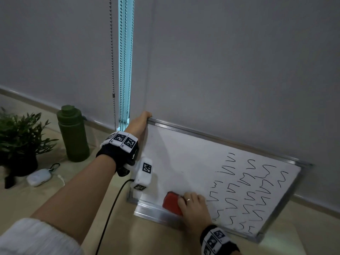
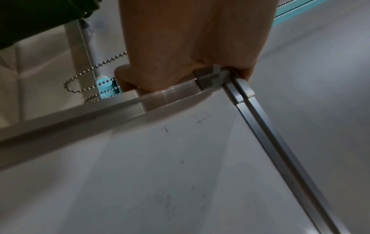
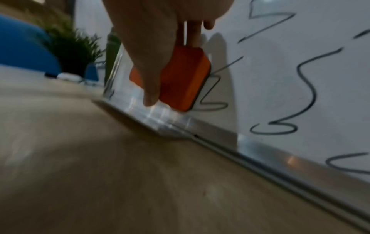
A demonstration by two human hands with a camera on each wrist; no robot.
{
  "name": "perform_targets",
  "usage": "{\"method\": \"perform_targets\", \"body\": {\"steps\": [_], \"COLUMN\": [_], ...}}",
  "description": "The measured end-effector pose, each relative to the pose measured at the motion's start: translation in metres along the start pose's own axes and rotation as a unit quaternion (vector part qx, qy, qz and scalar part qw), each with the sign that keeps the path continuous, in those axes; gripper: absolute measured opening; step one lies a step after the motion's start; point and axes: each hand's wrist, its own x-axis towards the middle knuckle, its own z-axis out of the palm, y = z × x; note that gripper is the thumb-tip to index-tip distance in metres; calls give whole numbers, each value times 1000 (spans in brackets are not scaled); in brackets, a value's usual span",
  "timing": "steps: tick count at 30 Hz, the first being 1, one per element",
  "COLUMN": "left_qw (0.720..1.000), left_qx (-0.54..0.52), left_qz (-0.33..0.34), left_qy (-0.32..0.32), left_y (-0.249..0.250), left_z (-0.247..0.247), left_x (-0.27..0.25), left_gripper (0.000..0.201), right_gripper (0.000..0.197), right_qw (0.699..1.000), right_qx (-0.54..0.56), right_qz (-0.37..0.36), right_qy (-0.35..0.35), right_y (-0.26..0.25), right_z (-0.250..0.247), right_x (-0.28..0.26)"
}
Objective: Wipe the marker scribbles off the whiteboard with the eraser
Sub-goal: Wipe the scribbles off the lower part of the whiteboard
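A metal-framed whiteboard (image 1: 180, 155) leans against the wall on a wooden table. Black marker scribbles (image 1: 248, 192) cover its right half; its left half is wiped white. My left hand (image 1: 140, 122) grips the board's top left corner (image 2: 212, 77), fingers curled over the frame. My right hand (image 1: 193, 205) holds a red-orange eraser (image 1: 171, 202) flat against the board near its bottom edge, left of the scribbles. In the right wrist view the eraser (image 3: 180, 79) is pinched between thumb and fingers, touching a scribble (image 3: 212, 95).
A green bottle (image 1: 72, 133), a potted plant (image 1: 18, 140) and a small white case (image 1: 39, 176) stand on the table to the left. Bead chains (image 1: 114, 57) hang from the blinds behind the board's corner. A black cable (image 1: 114, 205) runs under my left arm.
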Motion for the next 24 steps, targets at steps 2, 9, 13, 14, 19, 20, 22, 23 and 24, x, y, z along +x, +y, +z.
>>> {"method": "perform_targets", "body": {"steps": [2, 9, 13, 14, 19, 20, 22, 23, 24], "left_qw": [1000, 1000, 999, 999, 1000, 999, 999, 999, 999], "left_qx": [-2, -4, -24, -28, -28, -33, -39, -39, -40], "left_qz": [-4, -1, 6, 7, -3, 0, 1, 4, 7], "left_qy": [-5, 8, 23, 22, 13, 13, 15, 19, 20], "left_y": [-1, 3, 3, 2, -1, -1, 0, 1, 3], "left_z": [0, -2, 1, 2, 1, 1, 1, 1, 1], "left_x": [-1, -8, -7, -5, -3, -3, -4, -5, -7], "left_gripper": [30, 28, 30, 30, 31, 31, 33, 34, 35], "right_gripper": [78, 50, 53, 54, 59, 56, 56, 57, 56], "right_qw": [999, 971, 940, 938, 986, 988, 987, 985, 978], "right_qx": [-11, -27, -11, 0, -55, -67, -73, -71, -67], "right_qz": [-31, 95, 210, 219, 22, -22, -42, -16, 31], "right_qy": [-33, 216, 269, 268, 155, 136, 134, 157, 195], "right_y": [-4, 42, 64, 60, 30, 32, 45, 52, 61], "right_z": [4, -56, -87, -84, -25, -22, -34, -47, -63], "right_x": [-4, 28, 56, 55, -4, -13, -7, 4, 17]}}
